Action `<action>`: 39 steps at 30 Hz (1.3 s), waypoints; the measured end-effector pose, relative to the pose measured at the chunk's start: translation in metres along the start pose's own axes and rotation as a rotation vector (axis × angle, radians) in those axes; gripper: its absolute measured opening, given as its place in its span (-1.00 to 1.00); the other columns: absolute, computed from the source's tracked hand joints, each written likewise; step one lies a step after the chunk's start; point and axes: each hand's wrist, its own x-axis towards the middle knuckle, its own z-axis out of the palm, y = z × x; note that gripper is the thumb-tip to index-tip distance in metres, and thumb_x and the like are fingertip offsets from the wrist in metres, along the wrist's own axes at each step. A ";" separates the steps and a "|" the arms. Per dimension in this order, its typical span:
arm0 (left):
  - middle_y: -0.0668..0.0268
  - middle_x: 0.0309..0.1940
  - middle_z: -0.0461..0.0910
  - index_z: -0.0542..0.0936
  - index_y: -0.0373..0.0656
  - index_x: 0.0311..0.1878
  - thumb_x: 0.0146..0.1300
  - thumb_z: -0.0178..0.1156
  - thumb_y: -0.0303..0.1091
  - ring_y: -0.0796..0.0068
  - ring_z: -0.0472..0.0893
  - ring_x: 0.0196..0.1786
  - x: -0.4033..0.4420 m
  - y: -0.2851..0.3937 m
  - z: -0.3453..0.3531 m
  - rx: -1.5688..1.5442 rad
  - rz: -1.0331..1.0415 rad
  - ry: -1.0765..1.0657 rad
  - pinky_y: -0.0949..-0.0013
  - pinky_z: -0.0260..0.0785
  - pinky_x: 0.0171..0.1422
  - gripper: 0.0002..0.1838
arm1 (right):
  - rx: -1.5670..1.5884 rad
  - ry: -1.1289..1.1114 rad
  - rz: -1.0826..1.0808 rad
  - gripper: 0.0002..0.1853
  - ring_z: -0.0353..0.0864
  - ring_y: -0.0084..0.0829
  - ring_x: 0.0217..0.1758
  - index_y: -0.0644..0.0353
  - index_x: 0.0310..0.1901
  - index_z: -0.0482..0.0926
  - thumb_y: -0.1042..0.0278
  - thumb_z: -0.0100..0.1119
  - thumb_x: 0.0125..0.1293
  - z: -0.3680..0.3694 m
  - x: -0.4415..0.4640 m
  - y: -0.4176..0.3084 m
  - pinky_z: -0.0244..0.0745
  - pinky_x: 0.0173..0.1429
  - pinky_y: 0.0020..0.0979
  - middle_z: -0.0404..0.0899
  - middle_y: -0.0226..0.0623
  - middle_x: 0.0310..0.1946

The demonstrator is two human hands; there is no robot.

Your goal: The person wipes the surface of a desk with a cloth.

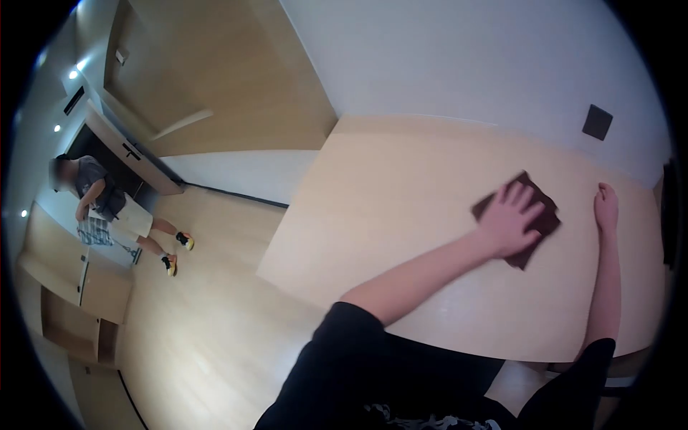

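Observation:
A dark brown cloth (542, 207) lies on the pale wooden tabletop (373, 193), its corners sticking out around my left hand (510, 218). That hand presses flat on the cloth with its fingers spread. Farther right, my right hand (607, 206) rests on the same tabletop, apart from the cloth. Its fingers are curled in a loose fist, and I see nothing in them.
A white wall with a dark socket plate (597, 122) borders the table's far side. At the left, a person (107, 193) holding a checked item stands by an open door (129, 147). Wooden cabinets (72, 315) line the far left of the room.

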 end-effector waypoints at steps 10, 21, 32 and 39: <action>0.03 0.33 0.21 0.28 0.02 0.33 0.28 -0.04 0.08 0.01 0.22 0.35 -0.222 -0.227 -0.154 0.497 -0.646 0.140 0.06 0.13 0.36 -0.40 | -0.014 -0.040 -0.008 -0.64 0.47 -0.15 0.16 0.32 0.05 0.47 0.41 -0.09 0.25 0.011 0.007 0.023 0.33 0.24 -0.26 0.50 -0.03 0.06; 0.01 0.40 0.07 0.08 -0.04 0.43 0.31 -0.16 0.16 -0.06 0.16 0.38 -0.214 -0.242 -0.159 0.367 -0.921 0.050 -0.09 0.09 0.35 -0.28 | -0.076 0.014 0.030 -0.68 0.48 -0.09 0.09 0.26 -0.01 0.51 0.38 -0.06 0.23 0.021 0.017 -0.030 0.37 0.18 -0.21 0.53 -0.07 0.00; 0.04 0.34 0.12 0.22 -0.17 0.30 0.11 0.12 -0.03 -0.08 0.08 0.36 -0.054 -0.039 -0.053 0.261 -0.330 0.032 -0.28 -0.04 0.29 -0.28 | -0.153 0.020 -0.009 -0.69 0.48 -0.11 0.06 0.27 -0.03 0.51 0.39 -0.06 0.23 0.003 0.005 -0.021 0.38 0.16 -0.20 0.54 -0.10 -0.07; -0.06 0.41 0.03 0.15 -0.28 0.38 0.27 -0.14 0.12 -0.18 -0.10 0.46 0.059 0.104 0.054 0.059 -0.090 -0.088 -0.34 -0.36 0.42 -0.23 | -0.131 -0.014 0.010 -0.65 0.47 -0.10 0.13 0.30 0.05 0.48 0.35 -0.09 0.28 0.003 0.004 -0.016 0.34 0.23 -0.23 0.51 -0.05 0.03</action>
